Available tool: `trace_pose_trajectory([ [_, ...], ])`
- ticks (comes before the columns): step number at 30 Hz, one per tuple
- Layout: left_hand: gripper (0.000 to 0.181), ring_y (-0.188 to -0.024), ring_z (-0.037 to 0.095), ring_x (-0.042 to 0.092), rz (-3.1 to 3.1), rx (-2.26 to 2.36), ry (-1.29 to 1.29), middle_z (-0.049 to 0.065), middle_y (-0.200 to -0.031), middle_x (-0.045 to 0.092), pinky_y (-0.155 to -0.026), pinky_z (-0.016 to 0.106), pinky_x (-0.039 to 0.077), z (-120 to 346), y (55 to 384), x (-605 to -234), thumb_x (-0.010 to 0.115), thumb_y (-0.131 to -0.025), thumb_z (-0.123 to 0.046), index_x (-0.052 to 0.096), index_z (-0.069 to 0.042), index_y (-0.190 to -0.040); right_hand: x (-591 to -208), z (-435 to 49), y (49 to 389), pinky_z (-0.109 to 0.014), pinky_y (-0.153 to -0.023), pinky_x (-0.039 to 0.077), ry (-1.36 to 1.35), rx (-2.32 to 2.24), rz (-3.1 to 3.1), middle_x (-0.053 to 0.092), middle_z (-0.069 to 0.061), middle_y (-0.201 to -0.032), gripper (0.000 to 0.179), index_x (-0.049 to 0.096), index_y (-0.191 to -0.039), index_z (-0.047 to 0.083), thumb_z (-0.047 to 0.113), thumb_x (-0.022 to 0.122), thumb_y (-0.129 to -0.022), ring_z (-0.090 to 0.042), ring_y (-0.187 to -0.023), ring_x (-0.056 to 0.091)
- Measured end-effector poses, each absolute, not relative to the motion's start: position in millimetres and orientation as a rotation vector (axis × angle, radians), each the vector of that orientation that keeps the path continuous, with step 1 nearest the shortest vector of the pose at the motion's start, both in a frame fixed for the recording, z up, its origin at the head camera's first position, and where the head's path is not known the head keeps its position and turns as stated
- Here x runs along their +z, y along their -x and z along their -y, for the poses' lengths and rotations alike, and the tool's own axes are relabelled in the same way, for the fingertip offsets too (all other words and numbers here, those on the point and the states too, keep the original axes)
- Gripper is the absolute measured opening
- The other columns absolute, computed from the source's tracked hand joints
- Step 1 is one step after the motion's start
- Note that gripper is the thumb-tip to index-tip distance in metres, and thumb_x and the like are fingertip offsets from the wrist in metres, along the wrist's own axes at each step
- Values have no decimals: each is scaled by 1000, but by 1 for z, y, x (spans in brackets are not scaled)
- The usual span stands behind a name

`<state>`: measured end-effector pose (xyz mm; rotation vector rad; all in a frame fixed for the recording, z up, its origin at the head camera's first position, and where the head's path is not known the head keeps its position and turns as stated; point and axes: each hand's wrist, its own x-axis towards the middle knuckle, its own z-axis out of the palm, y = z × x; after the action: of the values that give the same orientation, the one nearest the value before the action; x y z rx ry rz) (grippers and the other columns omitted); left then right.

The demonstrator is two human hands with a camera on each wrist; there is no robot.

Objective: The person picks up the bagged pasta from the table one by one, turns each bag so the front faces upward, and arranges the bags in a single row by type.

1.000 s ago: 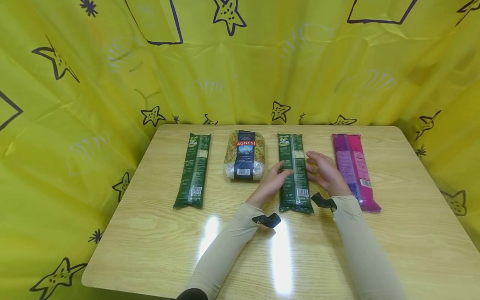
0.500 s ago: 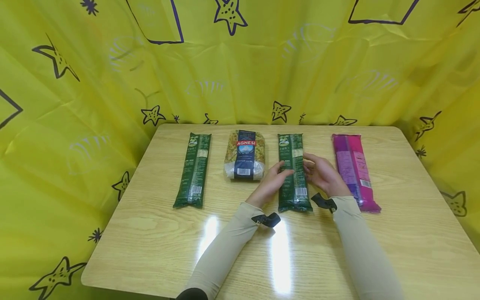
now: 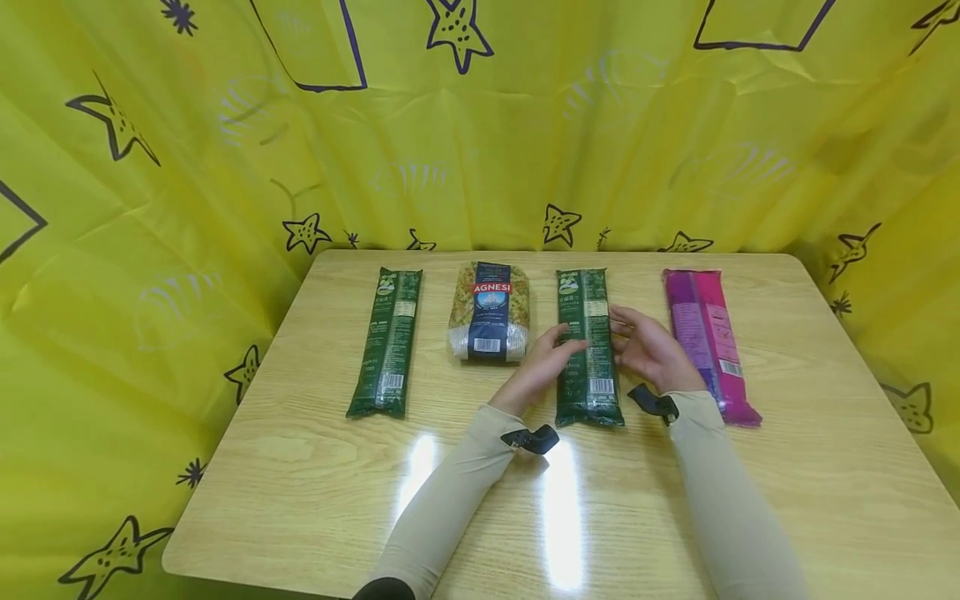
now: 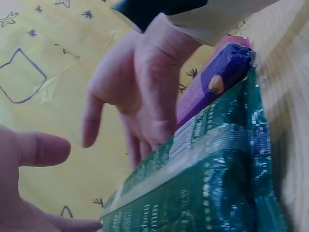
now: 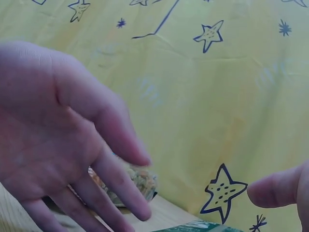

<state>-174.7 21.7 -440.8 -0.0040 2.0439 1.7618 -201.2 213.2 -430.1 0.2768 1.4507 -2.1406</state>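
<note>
A long green spaghetti packet (image 3: 588, 358) lies lengthwise on the table between the two hands. At its left edge is the left hand (image 3: 546, 365), thumb and fingers extended and overlapping the wrapper. The right hand (image 3: 651, 348) stands along the opposite edge, its relaxed fingertips right at the packet's side. In the left wrist view the right hand (image 4: 145, 87) reaches down beside the green packet (image 4: 193, 179), with its thumb apart from the fingers. The right wrist view shows the left hand (image 5: 63, 125) with spread fingers; only the packet's top corner (image 5: 203, 226) appears there.
To the left lie a clear Agnesi pasta bag (image 3: 491, 312) and a second green packet (image 3: 386, 342). A pink and purple packet (image 3: 708, 346) lies close on the right hand's outer side. A yellow curtain (image 3: 480, 150) with star drawings hangs behind the wooden table (image 3: 300, 500).
The right hand has shifted slightly left against the green packet's edge. The packet's near end has moved a touch to the left. The left hand has barely moved.
</note>
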Motion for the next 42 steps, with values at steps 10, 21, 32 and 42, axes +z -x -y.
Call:
trace_pose_trajectory([
  [10,72,-147,32,33,-2085,1657,-37,10,-162,30,-120,51,31,-19,173,-433,56,-97,-44,28,-13,-155,-428,-222,204,-53,-126,7,-328,-2165,-1353,-10,-11,-167,78,-14,-158,22,42,40,-105,-34,-154,3],
  [21,73,-150,27,29,-2092,1533,-163,6,-163,29,-122,48,29,-24,168,-434,53,-97,-50,27,-14,-156,-417,-232,200,-47,-126,11,-335,-2197,-1348,-11,-10,-167,80,-11,-158,21,46,42,-103,-31,-154,2],
  [32,75,-150,24,27,-2027,1580,-236,4,-163,29,-123,45,27,-35,168,-446,52,-96,-53,26,-17,-156,-405,-241,196,-46,-126,5,-287,-2217,-1321,-18,-8,-165,88,-19,-156,18,51,43,-101,-27,-152,-3],
  [42,73,-149,25,31,-1835,1745,-177,4,-164,25,-122,40,30,-37,170,-446,52,-97,-47,26,-13,-156,-394,-238,191,-41,-128,6,-267,-2230,-1323,-18,-7,-166,87,-20,-156,15,48,41,-103,-25,-152,0],
])
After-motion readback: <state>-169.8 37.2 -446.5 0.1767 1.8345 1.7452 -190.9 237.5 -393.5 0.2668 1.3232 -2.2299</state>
